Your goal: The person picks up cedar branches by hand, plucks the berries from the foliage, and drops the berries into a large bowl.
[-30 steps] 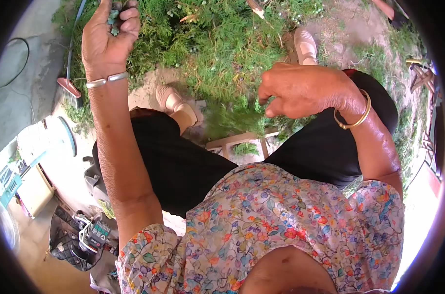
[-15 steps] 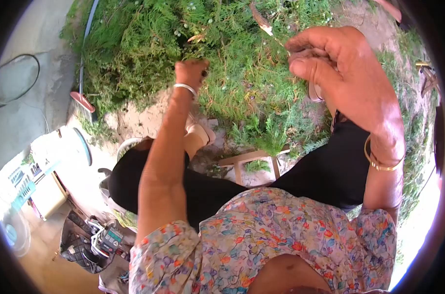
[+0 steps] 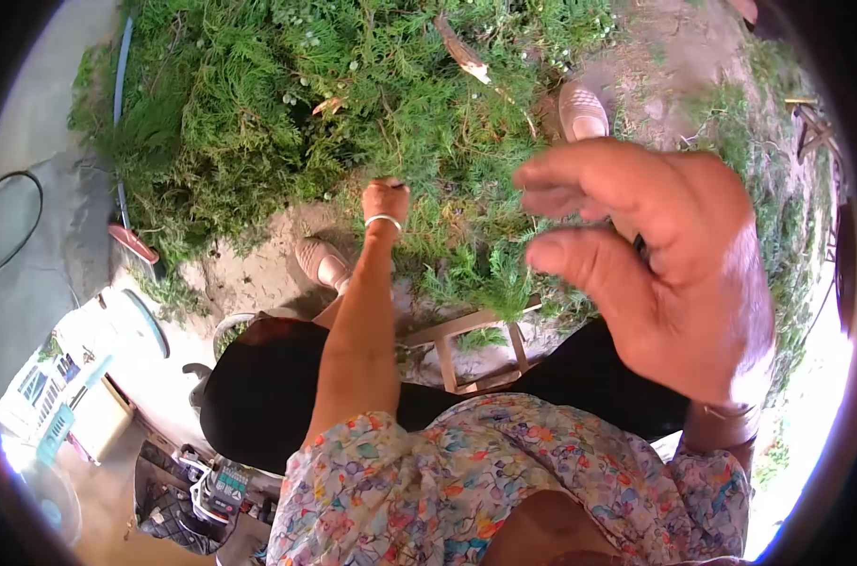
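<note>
My left hand [image 3: 387,200] reaches down over the pile of green conifer branches [image 3: 258,123], a white bangle at its wrist. Its fingers are curled into a fist, and a small dark spot shows by them; what they hold, if anything, I cannot make out. Raised close to the camera, my right hand [image 3: 678,264] has its thumb and fingers apart, with nothing visible between them. Behind its fingertips lie the greenery and a broken branch [image 3: 461,52] with a pale torn end.
A wooden frame [image 3: 447,354] sits on the ground between my legs, near my two shoes [image 3: 320,259]. At left are a broom [image 3: 134,243] and a black cable loop [image 3: 40,212]. A bag of tools [image 3: 188,500] lies lower left. Part of another person shows at top right.
My left hand has moved lower and slightly right in view. The right hand also sits lower, with its thumb and fingers farther apart. The whole view has shifted, showing more of both shoes.
</note>
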### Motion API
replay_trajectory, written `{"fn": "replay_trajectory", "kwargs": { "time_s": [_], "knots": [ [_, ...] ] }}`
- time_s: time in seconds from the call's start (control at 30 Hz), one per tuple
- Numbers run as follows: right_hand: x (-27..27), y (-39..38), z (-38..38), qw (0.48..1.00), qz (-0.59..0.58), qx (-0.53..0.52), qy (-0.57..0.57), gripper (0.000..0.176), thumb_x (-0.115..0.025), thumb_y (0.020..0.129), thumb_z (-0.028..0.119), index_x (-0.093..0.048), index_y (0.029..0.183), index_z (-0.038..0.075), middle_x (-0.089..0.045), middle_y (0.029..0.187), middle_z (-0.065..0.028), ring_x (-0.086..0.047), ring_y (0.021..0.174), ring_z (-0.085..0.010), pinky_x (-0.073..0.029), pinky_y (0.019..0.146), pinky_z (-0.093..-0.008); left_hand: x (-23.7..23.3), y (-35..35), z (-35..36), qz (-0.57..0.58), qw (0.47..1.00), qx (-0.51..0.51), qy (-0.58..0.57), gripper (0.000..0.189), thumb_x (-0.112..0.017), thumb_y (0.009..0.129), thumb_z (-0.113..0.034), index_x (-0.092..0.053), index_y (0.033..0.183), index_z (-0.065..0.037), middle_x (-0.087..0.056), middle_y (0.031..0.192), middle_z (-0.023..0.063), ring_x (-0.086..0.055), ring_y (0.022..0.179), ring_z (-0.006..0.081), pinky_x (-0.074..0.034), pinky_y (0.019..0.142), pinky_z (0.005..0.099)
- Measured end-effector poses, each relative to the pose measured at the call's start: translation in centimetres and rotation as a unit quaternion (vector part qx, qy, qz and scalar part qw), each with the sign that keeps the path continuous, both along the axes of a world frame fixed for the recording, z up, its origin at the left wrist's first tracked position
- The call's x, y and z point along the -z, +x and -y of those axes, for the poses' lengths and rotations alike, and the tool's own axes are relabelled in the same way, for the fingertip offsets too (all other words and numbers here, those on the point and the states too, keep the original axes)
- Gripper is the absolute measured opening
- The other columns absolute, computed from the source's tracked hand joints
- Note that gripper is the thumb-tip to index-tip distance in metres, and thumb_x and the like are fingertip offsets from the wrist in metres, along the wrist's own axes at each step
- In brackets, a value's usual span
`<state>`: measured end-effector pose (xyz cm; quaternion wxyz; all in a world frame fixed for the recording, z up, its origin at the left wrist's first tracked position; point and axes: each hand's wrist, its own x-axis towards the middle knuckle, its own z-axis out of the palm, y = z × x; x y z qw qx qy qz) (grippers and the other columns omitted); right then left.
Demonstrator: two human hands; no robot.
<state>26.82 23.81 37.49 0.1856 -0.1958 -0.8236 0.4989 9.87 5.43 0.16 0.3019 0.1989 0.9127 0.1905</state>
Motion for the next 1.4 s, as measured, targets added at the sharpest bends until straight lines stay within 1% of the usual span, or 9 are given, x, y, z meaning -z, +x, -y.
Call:
{"fn": "replay_trajectory", "kwargs": {
  "time_s": [0.23,0.33,0.57,0.63,0.8,0.93,1.1,1.2,1.4],
  "knots": [
    [-0.2,-1.4,-0.9,0.972,0.178,-0.075,0.131,0.025,-0.061,0.076,0.005,-0.06,0.1,-0.002,-0.063,0.079,-0.0203,-0.063,0.074,-0.0333,-0.05,0.067,-0.036,-18.8,-5.2,-2.0,0.157,0.973,0.116,0.12,0.014,-0.064,0.075,-0.007,-0.067,0.085,0.002,-0.062,0.062,0.0058,-0.054,0.051,0.0097,-0.044,0.048,0.0259],
    [1.4,-2.5,-0.1,0.972,0.138,-0.061,0.178,0.006,-0.057,0.072,0.001,-0.055,0.071,-0.004,-0.056,0.065,-0.024,-0.057,0.068,-0.0423,-0.047,0.063,-0.0446,-27.4,-5.2,-2.8,0.155,0.966,0.172,0.117,0.011,-0.062,0.078,-0.005,-0.068,0.086,0.001,-0.059,0.059,0.0026,-0.048,0.046,0.0066,-0.039,0.043,0.0238],
    [0.3,-4.8,0.4,0.96,-0.003,-0.173,0.22,0.018,-0.061,0.074,0.006,-0.058,0.088,-0.003,-0.057,0.083,-0.024,-0.057,0.086,-0.0371,-0.045,0.078,-0.0428,-40.7,-4.4,-1.8,0.257,0.924,0.217,0.18,0.012,-0.062,0.082,-0.013,-0.064,0.082,-0.002,-0.055,0.058,-0.0016,-0.046,0.047,0.0029,-0.034,0.04,0.0172],
    [-2.7,-5.2,0.4,0.962,0.204,-0.184,-0.008,0.032,-0.066,0.077,0.018,-0.061,0.105,0.005,-0.057,0.104,-0.0167,-0.05,0.104,-0.0308,-0.036,0.096,-0.0356,-42.0,-4.3,-1.2,0.268,0.92,0.172,0.227,0.012,-0.061,0.083,-0.013,-0.063,0.085,-0.001,-0.055,0.059,-0.0007,-0.046,0.047,0.0033,-0.034,0.04,0.0174],
    [-1.3,-5.5,0.7,0.984,0.173,0.01,0.027,0.028,-0.069,0.078,0.023,-0.065,0.102,0.008,-0.058,0.096,-0.0107,-0.05,0.096,-0.0194,-0.039,0.089,-0.0314,-41.4,-3.7,-1.3,0.264,0.805,-0.055,0.529,0.024,-0.06,0.085,-0.013,-0.06,0.103,0.003,-0.055,0.067,0.0018,-0.042,0.043,0.0066,-0.029,0.036,0.0191],
    [0.3,-6.0,-0.2,0.975,0.024,-0.025,-0.217,0.025,-0.068,0.078,0.023,-0.067,0.091,0.002,-0.061,0.08,-0.0094,-0.053,0.077,-0.016,-0.044,0.076,-0.0307,-40.2,-5.6,-1.0,0.225,0.739,-0.082,0.63,0.019,-0.056,0.087,-0.01,-0.059,0.101,0.003,-0.057,0.073,0.0082,-0.043,0.046,0.0082,-0.033,0.038,0.0192],
    [-1.3,-6.3,0.5,0.997,0.026,0.026,-0.074,0.017,-0.067,0.079,0.015,-0.067,0.089,0.001,-0.061,0.071,-0.0001,-0.052,0.07,-0.0091,-0.044,0.069,-0.0268,-40.6,-5.0,-0.9,0.23,0.73,-0.052,0.641,0.015,-0.056,0.084,-0.005,-0.06,0.096,0.004,-0.055,0.065,0.0092,-0.043,0.047,0.0088,-0.032,0.04,0.0202],
    [-1.6,-6.3,1.3,0.979,-0.005,0.036,-0.202,0.015,-0.066,0.079,0.012,-0.067,0.088,0.0,-0.062,0.074,0.0013,-0.052,0.069,-0.0068,-0.043,0.066,-0.0239,-39.8,-3.9,-1.6,0.283,0.803,-0.121,0.51,0.016,-0.061,0.081,-0.004,-0.06,0.096,0.004,-0.058,0.069,0.0086,-0.047,0.049,0.0097,-0.034,0.041,0.0208],
    [-1.5,-6.1,1.4,0.923,-0.034,-0.011,-0.384,0.015,-0.067,0.077,0.01,-0.067,0.088,0.0,-0.065,0.077,-0.0005,-0.053,0.068,-0.0058,-0.043,0.065,-0.0226,-38.7,-3.2,-2.5,0.377,0.728,-0.147,0.554,0.016,-0.066,0.079,-0.006,-0.057,0.09,-0.001,-0.06,0.071,0.0077,-0.052,0.056,0.0123,-0.038,0.046,0.0251]
  ]
}}
